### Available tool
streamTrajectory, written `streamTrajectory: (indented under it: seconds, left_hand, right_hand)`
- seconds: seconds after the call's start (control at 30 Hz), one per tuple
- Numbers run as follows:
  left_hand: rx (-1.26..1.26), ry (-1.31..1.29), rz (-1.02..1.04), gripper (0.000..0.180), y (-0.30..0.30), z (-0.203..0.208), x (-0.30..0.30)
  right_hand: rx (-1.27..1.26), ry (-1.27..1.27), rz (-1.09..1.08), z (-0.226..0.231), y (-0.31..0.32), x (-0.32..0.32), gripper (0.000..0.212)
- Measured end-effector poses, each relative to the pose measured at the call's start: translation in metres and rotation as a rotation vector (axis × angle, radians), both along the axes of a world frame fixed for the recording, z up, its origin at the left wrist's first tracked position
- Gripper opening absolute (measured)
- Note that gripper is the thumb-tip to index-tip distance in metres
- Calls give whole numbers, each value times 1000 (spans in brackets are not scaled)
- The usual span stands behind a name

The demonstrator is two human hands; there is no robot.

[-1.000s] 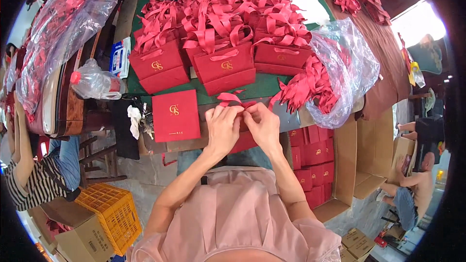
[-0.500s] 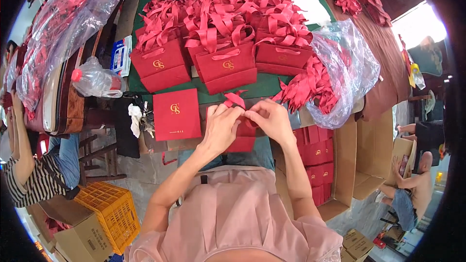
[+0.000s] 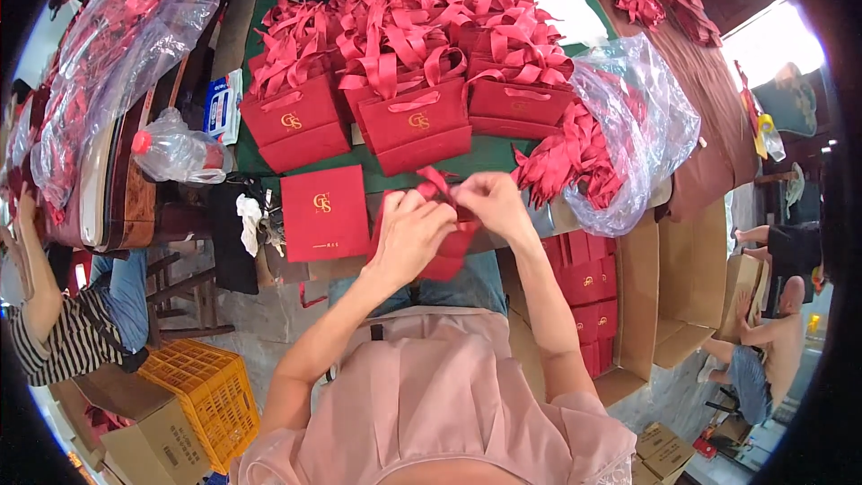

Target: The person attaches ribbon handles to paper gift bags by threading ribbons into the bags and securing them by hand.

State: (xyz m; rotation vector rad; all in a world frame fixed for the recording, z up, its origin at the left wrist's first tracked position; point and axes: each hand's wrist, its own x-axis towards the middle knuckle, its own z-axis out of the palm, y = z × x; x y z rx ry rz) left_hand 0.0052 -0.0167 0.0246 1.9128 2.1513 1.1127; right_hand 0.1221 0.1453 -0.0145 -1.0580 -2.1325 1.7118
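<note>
At the near edge of the table, a small red paper bag (image 3: 446,256) stands partly hidden behind my left hand (image 3: 409,235). A red ribbon (image 3: 435,181) rises from its top. My left hand is closed at the bag's top edge, with its fingers on the ribbon. My right hand (image 3: 492,202) pinches the ribbon just to the right; the fingertips touch it. Left of my hands lies a flat, square red box or bag (image 3: 324,214) with a gold emblem. Beyond are rows of upright red gift bags (image 3: 416,124) topped with ribbon handles.
A clear plastic bag (image 3: 669,117) of red ribbons (image 3: 575,162) lies at the right. A plastic bottle (image 3: 180,148) sits at the left. Below right, an open carton (image 3: 637,296) stands beside stacked red bags (image 3: 588,283). A yellow crate (image 3: 211,395) is on the floor; other people sit at both sides.
My right hand has moved slightly up and right, drawing on the ribbon, and a loop now shows between the hands. The bag under them has tilted. The seated person at right has shifted.
</note>
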Motion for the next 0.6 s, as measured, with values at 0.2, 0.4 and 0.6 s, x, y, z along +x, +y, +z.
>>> streamTrajectory:
  seconds: [0.2,0.4,0.6]
  left_hand:
    - [-16,-102,135,15,0,-4,4]
    - [-92,-241,267,18,5,-11,-8]
    - [22,-175,253,27,26,-29,-6]
  right_hand:
    - [231,-11,-159,16,18,-1,19]
    - [793,58,246,49,13,36,18]
    - [145,-15,43,65,-12,29,15]
